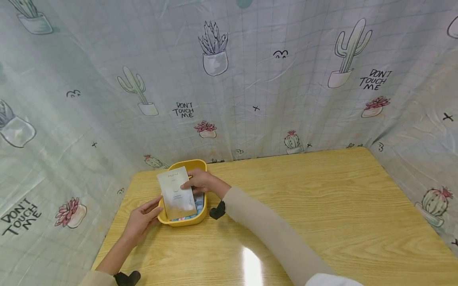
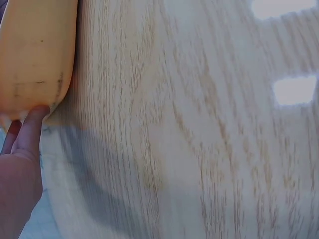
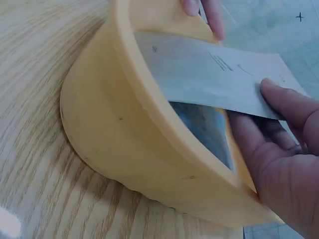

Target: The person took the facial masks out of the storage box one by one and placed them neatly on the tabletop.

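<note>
A pale flat packet [image 1: 176, 200], like a sheet-mask sachet with small print, leans tilted inside a yellow plastic bin [image 1: 186, 223]. My right hand [image 1: 203, 182] pinches the packet near its upper right edge, thumb on the printed face; the right wrist view shows the fingers of this hand [image 3: 294, 134] behind it, inside the bin's wall. At the bin's left side, my left hand [image 1: 140, 219] grips the rim, with fingertips [image 3: 214, 20] showing over it in the right wrist view. Blue packaging [image 1: 199, 204] lies lower in the bin, partly hidden by the packet.
The bin stands at the back left of a wood-grain table [image 1: 304, 206]. A curtain [image 1: 250, 79] printed with cacti hangs behind the table and along both sides. Black heart-shaped pieces [image 1: 217, 210] sit at both wrists.
</note>
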Tool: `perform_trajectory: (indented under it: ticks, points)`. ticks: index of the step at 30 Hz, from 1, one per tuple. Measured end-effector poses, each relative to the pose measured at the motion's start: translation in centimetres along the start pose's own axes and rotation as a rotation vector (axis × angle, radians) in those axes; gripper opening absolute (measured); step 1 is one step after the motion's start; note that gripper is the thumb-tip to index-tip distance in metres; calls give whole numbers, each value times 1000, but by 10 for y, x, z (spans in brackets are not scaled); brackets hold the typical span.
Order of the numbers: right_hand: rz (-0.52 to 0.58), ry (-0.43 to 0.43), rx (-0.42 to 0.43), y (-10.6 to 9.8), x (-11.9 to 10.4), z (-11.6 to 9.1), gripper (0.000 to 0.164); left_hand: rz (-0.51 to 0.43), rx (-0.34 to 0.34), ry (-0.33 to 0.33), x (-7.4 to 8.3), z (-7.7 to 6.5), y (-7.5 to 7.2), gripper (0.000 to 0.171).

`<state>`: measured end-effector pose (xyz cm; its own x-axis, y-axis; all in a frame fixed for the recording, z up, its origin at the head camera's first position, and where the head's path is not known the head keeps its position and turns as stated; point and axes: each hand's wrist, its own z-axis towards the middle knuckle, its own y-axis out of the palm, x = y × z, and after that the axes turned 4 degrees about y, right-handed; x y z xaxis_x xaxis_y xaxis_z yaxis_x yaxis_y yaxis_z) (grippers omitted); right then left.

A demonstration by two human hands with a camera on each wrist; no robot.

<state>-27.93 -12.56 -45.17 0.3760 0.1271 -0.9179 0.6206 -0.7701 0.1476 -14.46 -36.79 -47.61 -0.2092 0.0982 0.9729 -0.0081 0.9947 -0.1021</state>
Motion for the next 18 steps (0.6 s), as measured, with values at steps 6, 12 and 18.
perform_trajectory:
  ticks: [6,12,18]
  points:
    - [5,26,-16,10,2,-6,30,-3,-9,1,-4,-2,0,67]
    - [-56,46,-44,22,6,-14,26,-14,-1,21,-8,-6,-1,67]
    - [-87,-7,155,26,13,-18,13,-64,-22,45,-13,-5,1,65]
